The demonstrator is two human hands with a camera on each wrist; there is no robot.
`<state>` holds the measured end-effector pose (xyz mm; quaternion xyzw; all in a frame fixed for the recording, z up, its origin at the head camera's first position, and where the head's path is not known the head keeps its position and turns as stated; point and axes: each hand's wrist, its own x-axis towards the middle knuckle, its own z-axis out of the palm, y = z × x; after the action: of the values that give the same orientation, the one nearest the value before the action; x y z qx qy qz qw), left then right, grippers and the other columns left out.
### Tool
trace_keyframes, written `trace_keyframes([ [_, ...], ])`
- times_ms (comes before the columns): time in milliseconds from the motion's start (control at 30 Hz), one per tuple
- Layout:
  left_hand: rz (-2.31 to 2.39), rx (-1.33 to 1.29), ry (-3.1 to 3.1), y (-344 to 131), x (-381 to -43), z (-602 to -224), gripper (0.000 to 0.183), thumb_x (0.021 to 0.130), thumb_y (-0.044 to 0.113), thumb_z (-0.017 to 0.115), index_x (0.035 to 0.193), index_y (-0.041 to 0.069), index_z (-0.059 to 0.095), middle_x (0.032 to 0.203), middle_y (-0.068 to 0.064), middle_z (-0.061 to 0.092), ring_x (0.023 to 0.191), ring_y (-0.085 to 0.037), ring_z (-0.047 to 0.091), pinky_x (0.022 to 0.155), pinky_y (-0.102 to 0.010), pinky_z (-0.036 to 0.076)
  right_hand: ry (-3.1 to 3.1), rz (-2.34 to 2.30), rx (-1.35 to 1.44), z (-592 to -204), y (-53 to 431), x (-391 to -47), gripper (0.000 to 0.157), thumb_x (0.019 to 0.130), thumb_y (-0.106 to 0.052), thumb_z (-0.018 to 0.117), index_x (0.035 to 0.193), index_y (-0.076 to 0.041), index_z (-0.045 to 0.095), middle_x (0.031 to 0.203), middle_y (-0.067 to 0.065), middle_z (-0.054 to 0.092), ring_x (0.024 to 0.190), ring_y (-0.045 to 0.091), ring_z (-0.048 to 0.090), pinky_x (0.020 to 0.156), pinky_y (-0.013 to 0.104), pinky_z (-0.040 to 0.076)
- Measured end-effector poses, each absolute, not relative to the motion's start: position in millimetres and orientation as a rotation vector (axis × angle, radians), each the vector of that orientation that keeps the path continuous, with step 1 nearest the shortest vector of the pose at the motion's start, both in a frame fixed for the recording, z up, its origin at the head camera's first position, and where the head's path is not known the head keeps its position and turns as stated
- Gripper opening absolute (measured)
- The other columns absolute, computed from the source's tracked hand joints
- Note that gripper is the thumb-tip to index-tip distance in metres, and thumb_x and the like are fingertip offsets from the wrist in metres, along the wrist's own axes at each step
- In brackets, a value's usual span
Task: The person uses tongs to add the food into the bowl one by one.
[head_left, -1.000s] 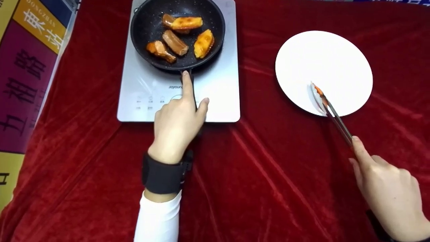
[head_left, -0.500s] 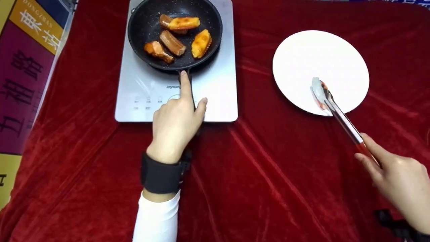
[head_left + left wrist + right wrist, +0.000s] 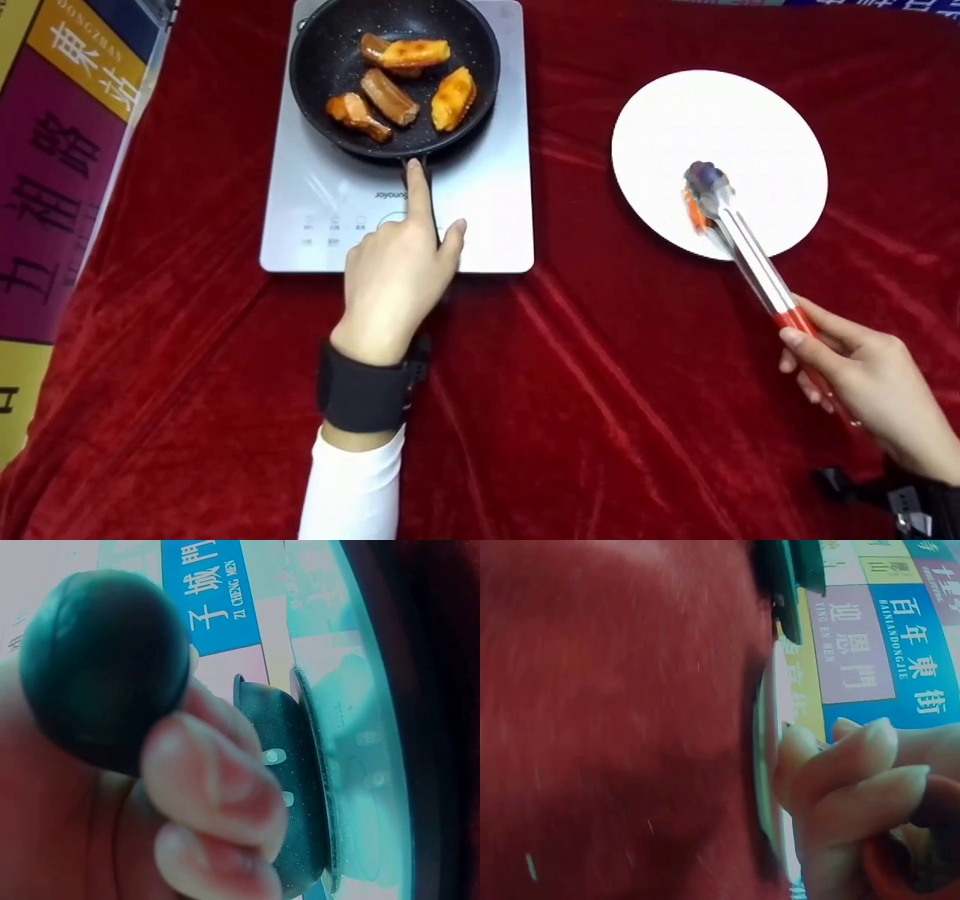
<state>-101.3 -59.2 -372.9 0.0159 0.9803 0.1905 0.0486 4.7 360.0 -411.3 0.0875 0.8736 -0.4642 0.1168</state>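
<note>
My left hand (image 3: 397, 274) grips the handle of a black frying pan (image 3: 330, 45), its index finger stretched along the handle toward the pan. In the left wrist view, fingers curl round the dark rounded handle end (image 3: 105, 667). Browned pieces of food, like meat (image 3: 388, 97) and yellow chunks (image 3: 453, 99), lie in the pan. My right hand (image 3: 870, 375) holds metal tongs (image 3: 754, 259) by their red handles. The tongs' scalloped head is over the lower part of a white plate (image 3: 720, 120), with an orange patch showing beside it; I cannot tell whether food is held there.
Beneath the pan is a silver induction cooker (image 3: 491, 217) with touch controls at its front. A wrinkled red cloth (image 3: 585, 420) covers the table around the cooker and plate. Printed coloured panels (image 3: 67, 172) stand along the left edge.
My right hand has turned the tongs over, so their broad side now faces up above the plate. My left hand, the pan and the food have stayed in place.
</note>
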Motion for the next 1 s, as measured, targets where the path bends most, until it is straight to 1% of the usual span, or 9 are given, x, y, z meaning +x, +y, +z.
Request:
trace_keyframes([
  [100, 0.587, 0.057, 3.001, -60, -101, -374, 0.075, 0.089, 0.049, 0.041, 0.144, 0.010, 0.009, 0.050, -0.003, 0.047, 0.041, -0.021, 0.045, 0.038, -0.036, 0.033, 2.337, -1.599, 0.292, -415, 355, -1, 0.049, 0.090, -0.019, 0.053, 0.137, -0.012, 0.038, 0.070, 0.016, 0.056, 0.040, 0.020, 0.046, 0.030, 0.037, 0.031],
  [200, 0.591, 0.060, 3.009, -62, -101, -375, 0.074, 0.089, 0.049, 0.041, 0.144, 0.009, 0.010, 0.049, -0.002, 0.047, 0.040, -0.020, 0.044, 0.038, -0.035, 0.032, 2.132, -1.787, 0.286, -416, 348, -7, 0.049, 0.091, -0.014, 0.051, 0.137, -0.009, 0.036, 0.072, 0.016, 0.055, 0.042, 0.018, 0.046, 0.031, 0.037, 0.030],
  [400, 0.602, 0.054, 2.998, -61, -101, -375, 0.074, 0.089, 0.049, 0.041, 0.144, 0.010, 0.010, 0.049, -0.002, 0.047, 0.040, -0.020, 0.044, 0.039, -0.035, 0.033, 1.891, -1.982, 0.200, -417, 334, -18, 0.047, 0.093, -0.007, 0.045, 0.138, -0.006, 0.032, 0.073, 0.015, 0.054, 0.043, 0.017, 0.046, 0.030, 0.034, 0.028],
  [533, 0.604, 0.069, 3.010, -60, -102, -374, 0.074, 0.089, 0.048, 0.042, 0.144, 0.009, 0.012, 0.049, -0.002, 0.046, 0.040, -0.019, 0.043, 0.039, -0.035, 0.033, 1.761, -2.051, 0.136, -415, 329, -22, 0.046, 0.095, -0.004, 0.040, 0.139, -0.004, 0.029, 0.076, 0.016, 0.054, 0.044, 0.016, 0.046, 0.030, 0.032, 0.026],
  [700, 0.612, 0.082, 3.019, -59, -101, -374, 0.074, 0.089, 0.047, 0.043, 0.144, 0.008, 0.013, 0.048, -0.001, 0.045, 0.039, -0.019, 0.042, 0.038, -0.034, 0.032, 1.675, -2.081, 0.094, -412, 324, -24, 0.046, 0.095, -0.001, 0.035, 0.140, -0.003, 0.027, 0.077, 0.016, 0.054, 0.046, 0.015, 0.047, 0.030, 0.029, 0.030],
  [1000, 0.594, 0.083, 3.016, -62, -101, -374, 0.074, 0.090, 0.048, 0.042, 0.144, 0.008, 0.012, 0.048, -0.001, 0.045, 0.040, -0.018, 0.043, 0.039, -0.034, 0.033, 1.793, -1.989, 0.113, -398, 311, -35, 0.043, 0.095, -0.006, 0.039, 0.137, 0.000, 0.031, 0.074, 0.013, 0.052, 0.045, 0.013, 0.044, 0.033, 0.024, 0.035],
])
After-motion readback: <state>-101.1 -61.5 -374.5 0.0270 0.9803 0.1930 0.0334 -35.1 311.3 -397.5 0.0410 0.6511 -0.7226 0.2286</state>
